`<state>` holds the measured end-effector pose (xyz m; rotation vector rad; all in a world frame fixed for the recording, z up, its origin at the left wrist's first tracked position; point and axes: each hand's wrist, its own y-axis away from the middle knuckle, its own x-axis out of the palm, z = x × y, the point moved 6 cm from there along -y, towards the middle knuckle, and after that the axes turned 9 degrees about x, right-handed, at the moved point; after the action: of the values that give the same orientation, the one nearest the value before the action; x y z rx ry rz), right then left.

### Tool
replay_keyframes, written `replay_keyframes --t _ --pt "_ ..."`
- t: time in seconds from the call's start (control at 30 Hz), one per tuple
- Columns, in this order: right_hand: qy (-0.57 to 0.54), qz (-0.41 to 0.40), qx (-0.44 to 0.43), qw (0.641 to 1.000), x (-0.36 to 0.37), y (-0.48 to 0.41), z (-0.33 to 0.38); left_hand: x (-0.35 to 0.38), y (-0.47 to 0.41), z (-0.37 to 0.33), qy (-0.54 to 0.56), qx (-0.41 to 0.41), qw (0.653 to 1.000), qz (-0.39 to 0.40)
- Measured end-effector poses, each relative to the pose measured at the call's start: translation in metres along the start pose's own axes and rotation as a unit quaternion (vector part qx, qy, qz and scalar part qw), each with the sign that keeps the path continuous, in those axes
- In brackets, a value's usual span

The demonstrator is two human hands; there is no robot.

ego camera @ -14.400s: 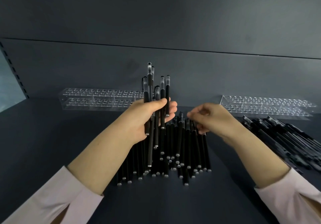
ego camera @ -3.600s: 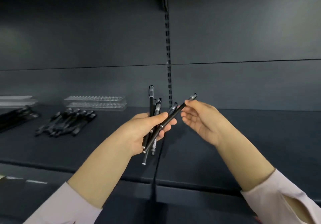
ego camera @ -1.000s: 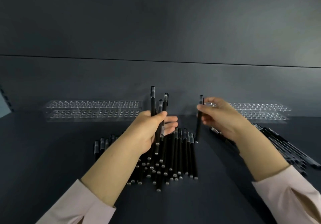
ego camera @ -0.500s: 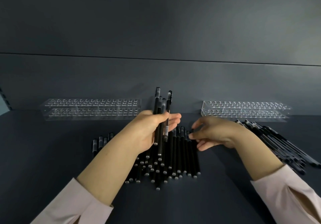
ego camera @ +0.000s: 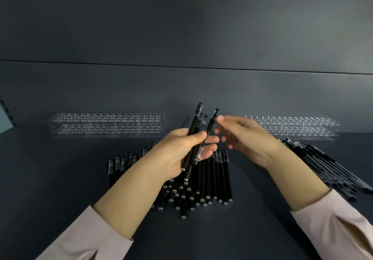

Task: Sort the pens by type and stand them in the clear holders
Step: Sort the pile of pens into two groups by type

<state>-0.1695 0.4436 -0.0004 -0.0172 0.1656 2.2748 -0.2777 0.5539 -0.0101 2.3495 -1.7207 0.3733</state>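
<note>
Watching the head feed from my desk, I saw the left hand [ego camera: 181,151] wrapped round a small bundle of black pens [ego camera: 194,122]. The thumb lay across the front and the fingers curled behind. The bundle stood cap-end up, leaning slightly to the right, raised above the shelf [ego camera: 60,189]. One labelled pen [ego camera: 211,123] sat at the right edge of that bundle, a white sticker low on its barrel.

The right hand [ego camera: 248,138] hung just right of the bundle with its fingers spread and loose, gripping nothing that I could make out. Its forefinger tip [ego camera: 220,118] was right beside the cap of the labelled pen. Motion blur kept me from telling whether the two actually touched.

Below both hands a big pile of black pens [ego camera: 220,177] lay on the shelf, roughly side by side, silver ends toward the near edge. A second pile [ego camera: 331,171] lay fanned out at the right, partly behind the right forearm. Two clear holders stood at the far side against the back panel [ego camera: 181,28]: the left holder [ego camera: 107,125] beyond the left hand, and the right holder [ego camera: 298,127] beyond the right hand. Both were well apart from the held bundle. Pale sleeves covered both forearms near the camera.
</note>
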Motion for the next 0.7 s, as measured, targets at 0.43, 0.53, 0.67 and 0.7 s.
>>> replay_keyframes --t 0.43,0.53,0.67,0.7 --pt "-0.203 -0.113 -0.065 0.97 -0.074 0.01 0.026 0.053 0.007 0.012 0.017 0.029 0.999 0.008" --pt "-0.147 -0.139 -0.057 0.978 -0.115 0.017 0.026 0.069 0.0 0.016 0.005 0.01 1.0 -0.012" --pt "0.054 -0.153 -0.044 0.986 -0.165 0.028 0.02 0.093 -0.01 0.024 -0.013 -0.009 1.0 -0.022" --pt "0.105 -0.164 -0.046 0.98 -0.176 0.031 0.019 0.099 -0.011 0.026 -0.018 -0.012 1.0 -0.014"
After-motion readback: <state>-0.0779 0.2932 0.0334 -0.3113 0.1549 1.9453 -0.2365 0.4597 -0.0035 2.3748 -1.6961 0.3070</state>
